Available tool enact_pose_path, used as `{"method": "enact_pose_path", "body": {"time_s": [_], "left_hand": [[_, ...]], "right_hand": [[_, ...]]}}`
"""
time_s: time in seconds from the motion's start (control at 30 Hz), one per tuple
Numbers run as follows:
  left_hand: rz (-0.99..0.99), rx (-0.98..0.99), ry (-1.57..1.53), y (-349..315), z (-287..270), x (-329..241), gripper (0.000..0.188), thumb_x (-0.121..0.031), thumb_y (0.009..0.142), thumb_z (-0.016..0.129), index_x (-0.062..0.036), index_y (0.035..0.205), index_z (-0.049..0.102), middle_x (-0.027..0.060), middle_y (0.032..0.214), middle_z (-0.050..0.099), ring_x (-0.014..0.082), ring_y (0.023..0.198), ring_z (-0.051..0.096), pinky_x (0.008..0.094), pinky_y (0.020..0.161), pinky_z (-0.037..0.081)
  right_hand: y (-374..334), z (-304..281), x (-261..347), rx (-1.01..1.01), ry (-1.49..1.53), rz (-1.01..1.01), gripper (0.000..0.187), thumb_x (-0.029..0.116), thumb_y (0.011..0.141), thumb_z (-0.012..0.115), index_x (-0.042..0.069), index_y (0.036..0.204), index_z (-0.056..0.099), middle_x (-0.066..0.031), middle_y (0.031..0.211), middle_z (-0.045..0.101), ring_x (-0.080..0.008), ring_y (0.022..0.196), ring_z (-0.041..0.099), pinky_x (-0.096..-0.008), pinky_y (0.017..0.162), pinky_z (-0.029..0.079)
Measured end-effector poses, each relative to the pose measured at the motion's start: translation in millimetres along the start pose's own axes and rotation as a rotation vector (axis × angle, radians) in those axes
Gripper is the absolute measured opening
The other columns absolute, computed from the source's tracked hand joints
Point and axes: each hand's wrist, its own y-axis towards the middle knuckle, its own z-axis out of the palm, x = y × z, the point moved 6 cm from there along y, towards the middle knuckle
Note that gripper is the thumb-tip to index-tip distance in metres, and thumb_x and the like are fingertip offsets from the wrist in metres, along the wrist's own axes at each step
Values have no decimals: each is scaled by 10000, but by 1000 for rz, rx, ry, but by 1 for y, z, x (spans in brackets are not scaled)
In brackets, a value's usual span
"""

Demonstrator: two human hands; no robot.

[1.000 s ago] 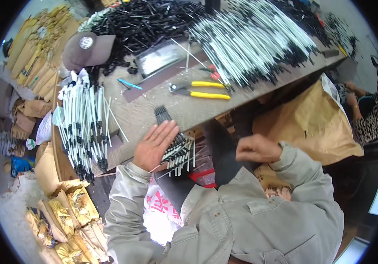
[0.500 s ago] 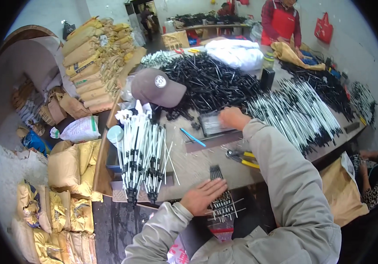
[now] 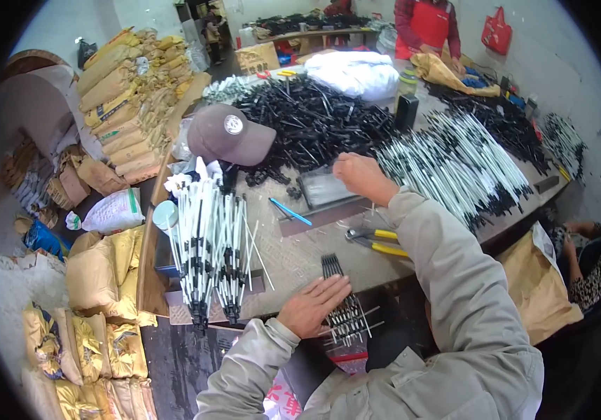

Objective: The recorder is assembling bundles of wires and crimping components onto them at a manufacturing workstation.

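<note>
Across the worktable point(image 3: 297, 252): black parts point(image 3: 314, 119) heaped behind.
Row of black-and-white rods point(image 3: 346, 316): at the near edge, overhanging it; probably light, stiff, inclined to roll, best held flat across the middle.
Clear flat box point(image 3: 319, 190): before the heap.
Left hand point(image 3: 313, 306): flat over the row, fingers close together.
Right hand point(image 3: 363, 177): curled at the box; cannot tell whether it pinches anything.

Below centre, the left hand point(image 3: 314, 306) lies on black-and-white rods point(image 3: 347, 318); above centre, the right hand point(image 3: 363, 176) is at a shiny container point(image 3: 320, 189).
</note>
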Motion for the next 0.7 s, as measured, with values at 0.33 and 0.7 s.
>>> {"method": "enact_pose_path", "body": {"time_s": [0.33, 0.7], "left_hand": [[-31, -26, -11, 11, -12, -3, 841, -193, 582, 687, -69, 1342, 348, 91, 1394, 355, 234, 1290, 335, 381, 1056, 275], [-6, 35, 76, 8, 1, -3, 821, -372, 660, 531, -29, 1368, 295, 133, 1414, 312, 271, 1310, 301, 404, 1067, 236]], "right_hand": [[-164, -26, 61, -8, 461, 151, 107, 148, 814, 578, 95, 901, 613, -81, 795, 562, -272, 708, 578, -337, 603, 446], [-152, -28, 71, -95, 247, -1, 84, 145, 794, 573, 137, 864, 618, -52, 743, 509, -261, 670, 559, -344, 548, 437]]}}
